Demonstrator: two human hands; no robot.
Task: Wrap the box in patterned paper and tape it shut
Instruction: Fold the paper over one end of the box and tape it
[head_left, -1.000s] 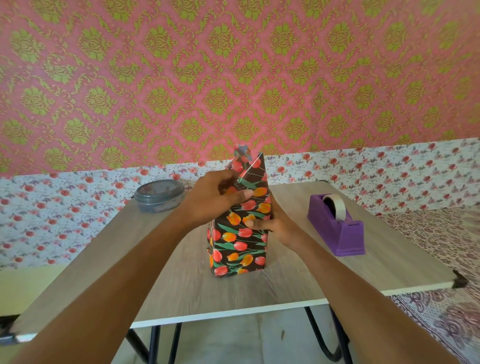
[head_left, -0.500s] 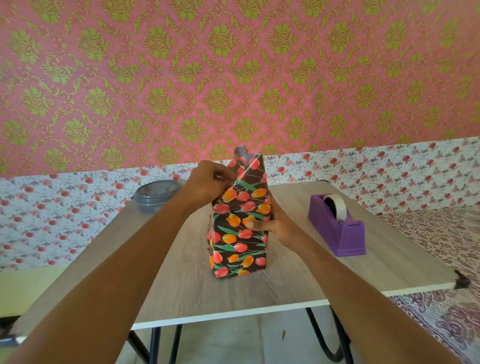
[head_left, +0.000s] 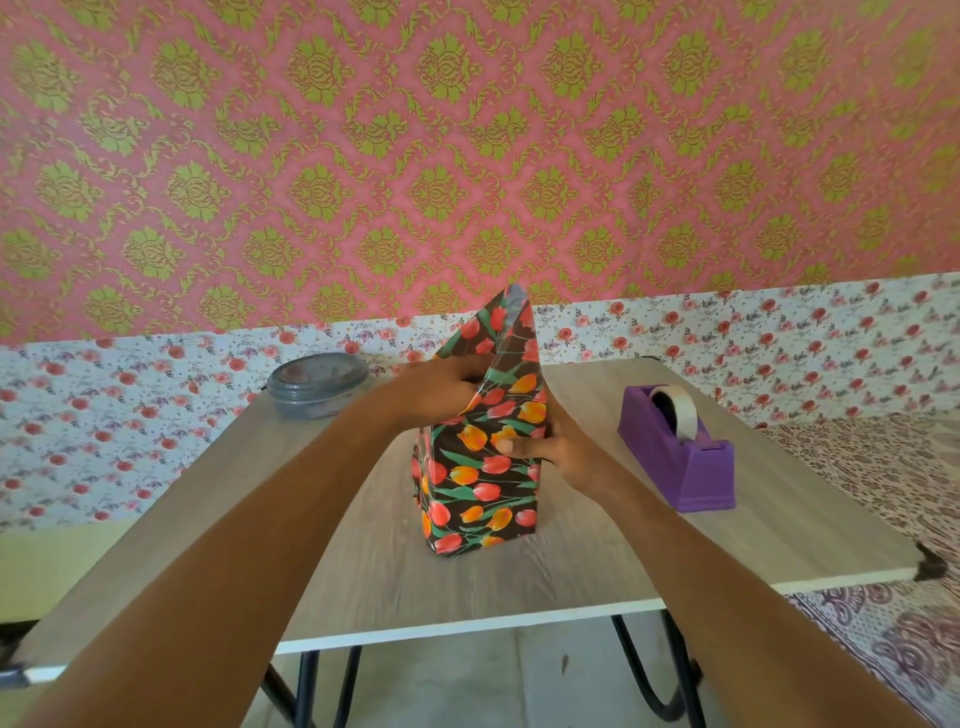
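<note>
The box (head_left: 480, 483) stands upright on end in the middle of the table, wrapped in black paper printed with red and orange tulips. Above the box the loose paper end (head_left: 506, 332) sticks up in a pointed flap. My left hand (head_left: 441, 387) presses into the left side of that paper at the box's top, fingers tucked in the fold. From the right, my right hand (head_left: 550, 447) holds the box with its thumb across the front face. A purple tape dispenser (head_left: 680, 457) with a roll of tape sits to the right.
A round grey lidded container (head_left: 318, 383) sits at the table's far left. The wooden table (head_left: 519, 577) has a white front edge and black legs. Patterned wall runs close behind it. A patterned cloth surface lies to the right.
My left hand has pushed the left side of the top paper inward and down. The flap now stands up in a taller point. The right hand has stayed on the box.
</note>
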